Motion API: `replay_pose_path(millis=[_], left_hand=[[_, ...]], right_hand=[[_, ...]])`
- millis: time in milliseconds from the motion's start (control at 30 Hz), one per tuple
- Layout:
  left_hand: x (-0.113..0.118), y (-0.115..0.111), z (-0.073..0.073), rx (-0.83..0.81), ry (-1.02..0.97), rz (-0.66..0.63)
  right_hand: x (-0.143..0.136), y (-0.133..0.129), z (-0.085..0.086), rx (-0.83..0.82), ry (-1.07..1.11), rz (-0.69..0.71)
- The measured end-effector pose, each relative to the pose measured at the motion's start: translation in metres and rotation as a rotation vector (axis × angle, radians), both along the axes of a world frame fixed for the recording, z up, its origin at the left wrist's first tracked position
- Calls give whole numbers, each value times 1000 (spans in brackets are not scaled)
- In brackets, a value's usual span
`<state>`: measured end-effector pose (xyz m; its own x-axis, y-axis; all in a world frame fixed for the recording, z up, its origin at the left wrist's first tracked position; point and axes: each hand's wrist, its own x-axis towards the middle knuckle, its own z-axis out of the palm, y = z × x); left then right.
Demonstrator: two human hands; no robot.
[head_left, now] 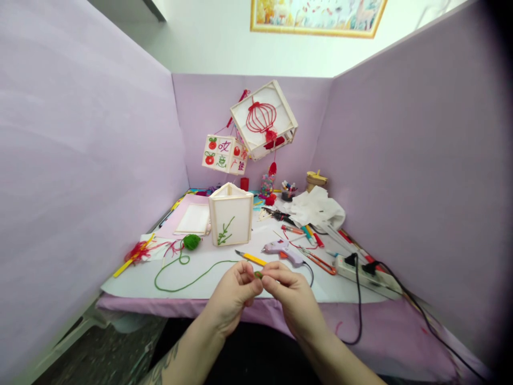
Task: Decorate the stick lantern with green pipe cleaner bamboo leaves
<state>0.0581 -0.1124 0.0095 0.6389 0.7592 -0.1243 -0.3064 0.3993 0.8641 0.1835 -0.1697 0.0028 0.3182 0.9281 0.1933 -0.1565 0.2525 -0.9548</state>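
Close together above the table's front edge, my left hand and my right hand pinch a small loop of green yarn between their fingertips. From there the strand curls left across the table to a green yarn ball. Just beyond my fingers lies a yellow craft knife. Behind it stands a three-sided white paper lantern with a stick frame and a green plant design on its front. To the right of the knife is a lilac hot glue gun.
A white power strip with black cables sits at the right. Scissors with orange handles, crumpled white paper and markers lie nearby. Red yarn is at the left. Decorated lanterns hang at the back between purple partition walls.
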Motion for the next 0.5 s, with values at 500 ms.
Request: replay_pose_path(millis=[500], left_hand=[[-22,7,-4,1203,203,166]], right_hand=[[4,-1,-2,-54,-191,-20]])
